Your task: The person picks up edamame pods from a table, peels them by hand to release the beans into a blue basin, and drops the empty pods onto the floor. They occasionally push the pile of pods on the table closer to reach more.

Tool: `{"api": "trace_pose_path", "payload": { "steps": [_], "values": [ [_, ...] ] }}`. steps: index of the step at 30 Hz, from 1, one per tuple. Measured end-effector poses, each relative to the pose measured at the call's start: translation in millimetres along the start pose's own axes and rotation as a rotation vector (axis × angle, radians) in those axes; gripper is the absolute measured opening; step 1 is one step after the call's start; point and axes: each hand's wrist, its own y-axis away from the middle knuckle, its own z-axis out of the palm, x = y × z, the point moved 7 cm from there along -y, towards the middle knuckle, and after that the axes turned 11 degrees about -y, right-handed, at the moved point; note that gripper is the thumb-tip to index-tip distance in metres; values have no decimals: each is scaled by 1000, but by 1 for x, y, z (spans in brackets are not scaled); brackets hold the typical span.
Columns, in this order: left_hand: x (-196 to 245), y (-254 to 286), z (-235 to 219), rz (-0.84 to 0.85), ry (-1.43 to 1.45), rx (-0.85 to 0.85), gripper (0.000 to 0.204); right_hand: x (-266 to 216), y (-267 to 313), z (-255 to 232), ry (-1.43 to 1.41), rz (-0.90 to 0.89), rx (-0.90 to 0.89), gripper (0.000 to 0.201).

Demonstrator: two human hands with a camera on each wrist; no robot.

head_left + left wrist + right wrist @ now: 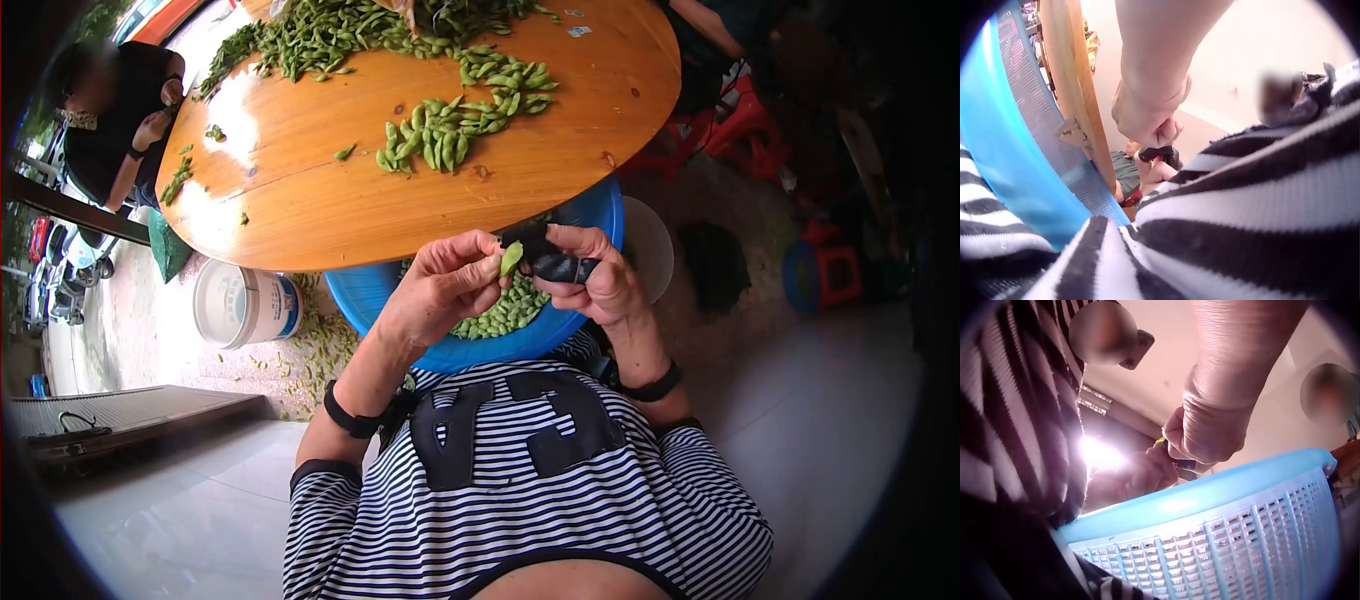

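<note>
Nearest is the striped shirt [520, 500] of the person, with both forearms reaching past it toward the table's near edge. The left hand [445, 290] pinches a green pod [511, 257] between thumb and fingertips, its other fingers curled in. The right hand [608, 280] is closed around a black object [566, 268] whose kind cannot be told, its dark end close beside the pod; whether they touch is unclear. Both hands are held close together above the blue basket [430, 355], which has slatted sides and holds many loose green pods [500, 312], partly under the table's near edge. Left of the basket, a white bucket [245, 305] stands on the floor, with more pods [325, 345] scattered beside it. On the wooden table [300, 210], one single pod [345, 152] lies left of the middle, and a small bunch [176, 182] lies along the left edge. A band of pods [450, 125] stretches from near the middle toward the far side, where a large green heap [320, 40] spreads along the far edge. Beyond the left edge sits another person [120, 125] in dark clothes, both hands raised near the table's rim.
</note>
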Motion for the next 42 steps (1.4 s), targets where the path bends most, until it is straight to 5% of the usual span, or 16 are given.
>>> {"api": "trace_pose_path", "payload": {
  "steps": [4,5,7,9,12,16,18,22,28,42],
  "values": [
    [10,-1,5,285,-385,143,13,1,-2,-1,209,-23,28,43],
    [11,1,3,285,-384,144,13,0,-2,3,322,-77,70,41],
    [13,6,-9,199,-840,304,13,-5,-2,5,435,-129,113,41],
    [15,5,-7,213,-772,304,20,-6,-2,-2,471,-57,178,38],
    [10,0,-12,18,-571,108,32,-4,-3,-1,353,11,164,35],
    [9,-1,-7,-58,-398,107,33,-4,-4,-3,526,-46,147,31],
    [5,-3,-10,-69,-364,125,32,-20,-3,29,1283,-400,142,33],
    [1,-4,-12,-99,-242,140,29,-14,7,53,1562,-518,211,42],
    [-5,-8,-7,43,-146,159,21,-9,9,53,1557,-520,243,46],
    [-16,-10,-2,85,77,190,18,-16,9,44,1518,-630,208,45]
  ]
}}
